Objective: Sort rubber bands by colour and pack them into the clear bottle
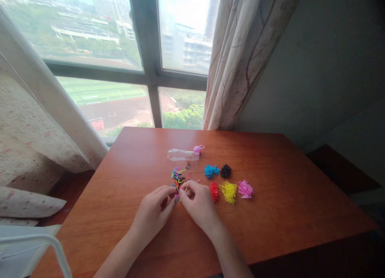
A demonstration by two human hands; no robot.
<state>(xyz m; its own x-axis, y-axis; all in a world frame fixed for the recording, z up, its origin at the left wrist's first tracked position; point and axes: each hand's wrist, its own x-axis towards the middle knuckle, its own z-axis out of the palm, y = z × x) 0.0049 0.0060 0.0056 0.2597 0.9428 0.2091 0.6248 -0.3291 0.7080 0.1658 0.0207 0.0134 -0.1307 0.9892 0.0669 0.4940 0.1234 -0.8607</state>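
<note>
A mixed pile of small coloured rubber bands (178, 174) lies on the table in front of me. My left hand (153, 210) is closed in a pinch at the near side of this pile, with bits of pink and dark band at its fingertips. Right beside it, my right hand (199, 204) also pinches at the bands, thumb and forefinger together. The fingertips of both hands nearly meet and partly hide what they hold. To the right are separate heaps of one colour: blue (211, 171), black (225, 171), red (213, 191), yellow (229, 193) and pink (246, 189).
Behind the pile a clear plastic container (183, 155) lies on its side, near a pink cap with a loop (197, 149). The brown wooden table (285, 214) reaches toward the window (153, 69). Curtains (237, 61) hang at both sides. A white frame (57, 246) stands at lower left.
</note>
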